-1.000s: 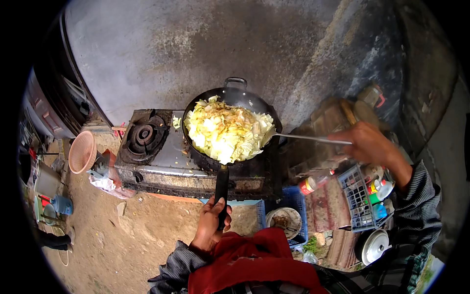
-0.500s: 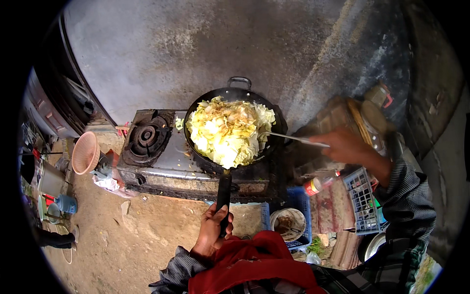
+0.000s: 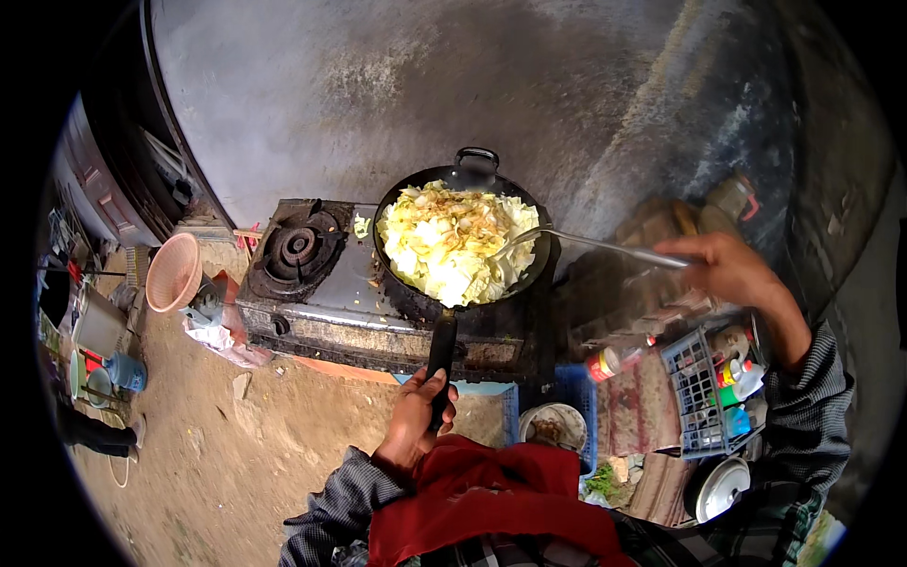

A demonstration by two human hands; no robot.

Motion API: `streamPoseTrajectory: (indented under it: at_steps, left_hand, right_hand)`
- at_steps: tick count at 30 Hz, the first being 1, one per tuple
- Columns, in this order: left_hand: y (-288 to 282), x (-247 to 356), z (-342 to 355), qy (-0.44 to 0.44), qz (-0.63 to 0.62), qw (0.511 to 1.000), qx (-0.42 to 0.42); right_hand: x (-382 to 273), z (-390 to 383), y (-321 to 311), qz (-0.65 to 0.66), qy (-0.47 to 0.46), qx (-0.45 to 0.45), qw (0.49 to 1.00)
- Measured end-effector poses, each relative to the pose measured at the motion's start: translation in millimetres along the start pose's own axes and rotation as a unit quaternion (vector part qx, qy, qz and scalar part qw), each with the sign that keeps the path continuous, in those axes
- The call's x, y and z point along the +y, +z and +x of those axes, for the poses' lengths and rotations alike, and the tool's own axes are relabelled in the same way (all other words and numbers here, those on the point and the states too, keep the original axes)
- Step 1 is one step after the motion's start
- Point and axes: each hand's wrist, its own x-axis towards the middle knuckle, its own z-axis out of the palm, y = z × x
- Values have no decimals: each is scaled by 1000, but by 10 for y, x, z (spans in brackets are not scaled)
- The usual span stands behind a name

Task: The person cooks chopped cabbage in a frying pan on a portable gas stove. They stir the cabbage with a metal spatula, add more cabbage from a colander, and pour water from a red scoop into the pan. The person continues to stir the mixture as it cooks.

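A black wok (image 3: pixel 398 193) heaped with chopped pale cabbage (image 3: pixel 453 246), browner on top, sits on the right side of a grimy two-burner gas stove (image 3: pixel 335 327). My left hand (image 3: pixel 421 411) grips the wok's long black handle below it. My right hand (image 3: pixel 723 272), out to the right, holds the handle of a metal spatula (image 3: pixel 605 243), whose head is partly buried in the cabbage at the wok's right side.
A stained wall (image 3: pixel 293 104) rises behind the stove. A pink basket (image 3: pixel 174 272) and blue jug (image 3: pixel 127 373) stand left on the dirt floor. A person's leg (image 3: pixel 94 425) shows lower left. A grey crate (image 3: pixel 701 397) of bottles, blue crate with bucket (image 3: pixel 551 411) and lidded pot (image 3: pixel 726 487) are right.
My right hand moved inward with the spatula, then back out to the right. My left hand stays on the wok handle. The view has shifted slightly.
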Motion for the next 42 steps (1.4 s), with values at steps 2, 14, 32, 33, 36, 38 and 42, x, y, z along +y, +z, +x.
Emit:
streamPoseTrajectory:
  at_steps: [2, 14, 32, 33, 36, 38, 42]
  left_hand:
    - [-16, -7, -8, -7, -7, 1000, 1]
    - [-34, 25, -13, -11, -15, 999, -27]
    - [-140, 75, 57, -14, 59, 998, -31]
    - [-168, 143, 89, -7, 92, 995, -30]
    - [-266, 221, 305, 179, 158, 971, 24]
    - [-306, 324, 453, 302, 299, 905, 24]
    - [-61, 639, 659, 381, 565, 729, 61]
  right_hand:
    - [-141, -45, -59, 68, 51, -34, 996]
    - [-998, 146, -48, -5, 102, -137, 985]
    - [-1024, 606, 631, -171, 43, -106, 979]
    - [-983, 559, 603, -158, 38, -89, 983]
    - [-817, 402, 422, -104, 58, -75, 990]
    - [-697, 270, 299, -37, 92, -74, 992]
    - [-575, 24, 224, 41, 108, -43, 992]
